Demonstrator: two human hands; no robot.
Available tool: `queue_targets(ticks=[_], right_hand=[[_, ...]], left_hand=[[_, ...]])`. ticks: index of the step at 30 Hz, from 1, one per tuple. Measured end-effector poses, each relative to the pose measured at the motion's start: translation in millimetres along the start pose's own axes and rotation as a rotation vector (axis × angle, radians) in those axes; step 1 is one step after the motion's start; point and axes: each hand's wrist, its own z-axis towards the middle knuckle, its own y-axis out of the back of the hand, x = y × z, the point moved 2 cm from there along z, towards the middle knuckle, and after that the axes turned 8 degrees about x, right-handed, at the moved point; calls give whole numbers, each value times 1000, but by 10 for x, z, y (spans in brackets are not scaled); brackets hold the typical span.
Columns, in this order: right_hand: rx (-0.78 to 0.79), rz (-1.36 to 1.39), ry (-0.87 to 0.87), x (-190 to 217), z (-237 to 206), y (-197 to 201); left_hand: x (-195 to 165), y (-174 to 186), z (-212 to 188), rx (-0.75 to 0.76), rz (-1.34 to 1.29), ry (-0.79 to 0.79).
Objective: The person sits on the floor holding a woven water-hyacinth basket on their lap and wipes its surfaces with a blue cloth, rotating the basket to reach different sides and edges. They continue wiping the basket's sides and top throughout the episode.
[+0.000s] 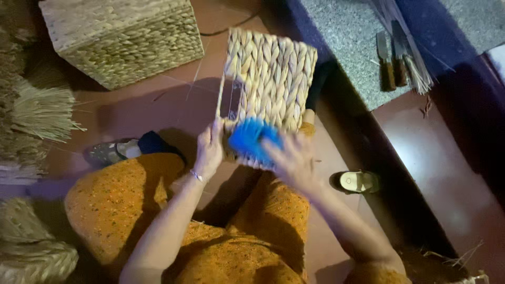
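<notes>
A woven straw basket [273, 73] with a thin metal frame stands tilted on my knees. My left hand [209, 150] grips its near left corner. My right hand [291, 158], blurred, presses a bright blue brush [250, 138] against the basket's near edge. The brush bristles cover part of the weave.
A larger finished woven basket [123, 37] sits on the floor at upper left. Bundles of dry straw [39, 110] lie at left. Knives [388, 60] and a straw bundle rest on a grey stone ledge [342, 42] at right. Sandals [359, 181] are beside my legs.
</notes>
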Motion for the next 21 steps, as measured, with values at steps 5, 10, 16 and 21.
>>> queue_targets(ticks=[5, 10, 16, 21], right_hand=[[-183, -364, -243, -884, 834, -96], [-56, -293, -266, -414, 810, -122], [125, 13, 93, 640, 13, 71], [87, -33, 60, 42, 168, -20]], left_hand=[[121, -135, -230, 9, -5, -160], [315, -121, -91, -18, -190, 16], [156, 122, 217, 57, -267, 61], [50, -5, 92, 85, -162, 10]])
